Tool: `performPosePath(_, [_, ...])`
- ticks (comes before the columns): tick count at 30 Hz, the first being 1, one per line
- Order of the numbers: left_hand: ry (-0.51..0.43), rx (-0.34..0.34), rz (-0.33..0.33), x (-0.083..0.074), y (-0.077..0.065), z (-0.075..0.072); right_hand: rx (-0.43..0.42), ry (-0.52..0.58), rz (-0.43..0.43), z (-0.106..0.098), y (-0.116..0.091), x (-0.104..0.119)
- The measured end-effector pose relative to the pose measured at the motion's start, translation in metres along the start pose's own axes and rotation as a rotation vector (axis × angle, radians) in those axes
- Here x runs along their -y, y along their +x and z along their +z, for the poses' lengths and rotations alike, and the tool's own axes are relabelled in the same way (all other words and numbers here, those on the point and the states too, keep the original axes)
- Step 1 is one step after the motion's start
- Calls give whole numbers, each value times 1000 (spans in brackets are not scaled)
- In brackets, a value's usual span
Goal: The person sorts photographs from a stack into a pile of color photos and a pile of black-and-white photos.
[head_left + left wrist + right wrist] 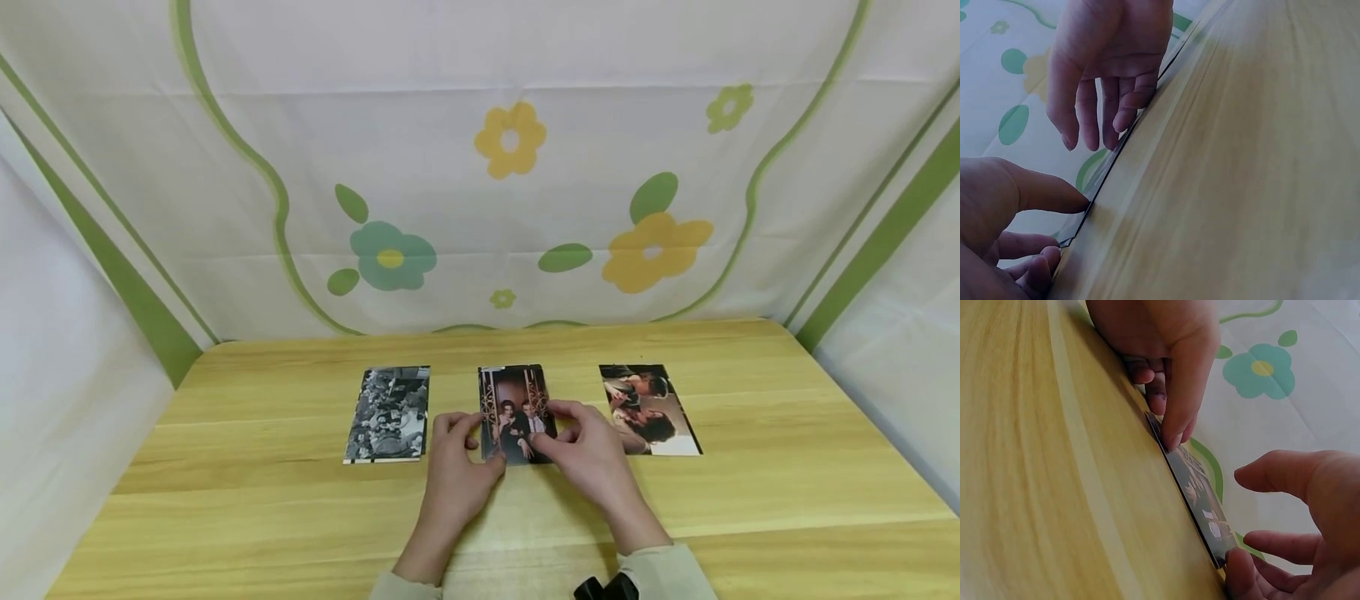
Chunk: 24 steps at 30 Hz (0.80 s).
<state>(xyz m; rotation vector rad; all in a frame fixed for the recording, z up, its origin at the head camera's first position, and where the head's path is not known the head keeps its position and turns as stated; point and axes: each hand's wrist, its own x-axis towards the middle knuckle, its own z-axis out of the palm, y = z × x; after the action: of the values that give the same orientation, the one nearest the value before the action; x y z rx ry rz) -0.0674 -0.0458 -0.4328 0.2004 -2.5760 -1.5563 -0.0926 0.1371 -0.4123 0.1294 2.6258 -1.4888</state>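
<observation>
In the head view a colour photo (513,383) of two seated people lies in the middle of the wooden table, between both hands. My left hand (459,467) has its thumb on the photo's near left corner, with the other fingers along its left edge. The right hand (592,454) is at the opposite side, its fingertips touching the right edge. Its thumb hovers above the surface, as the right wrist view shows over the same photo (1200,497). From the left wrist view, the photo's edge (1107,172) appears as a thin dark line close to the tabletop.
A black-and-white crowd photo (388,415) lies left of the hands. To the right is another colour photo (648,408), partly behind the right wrist. The wooden table (262,500) meets a flowered cloth backdrop (450,192) at its far edge, with white cloth at both sides.
</observation>
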Motion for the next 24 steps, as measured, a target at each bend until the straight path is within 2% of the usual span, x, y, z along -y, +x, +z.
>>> performPosePath(9, [34,18,23,1,0,0,0,16,12,1,-1,1])
performPosePath(24, [-14,5,18,3,1,0,-11,24,8,3,-1,2])
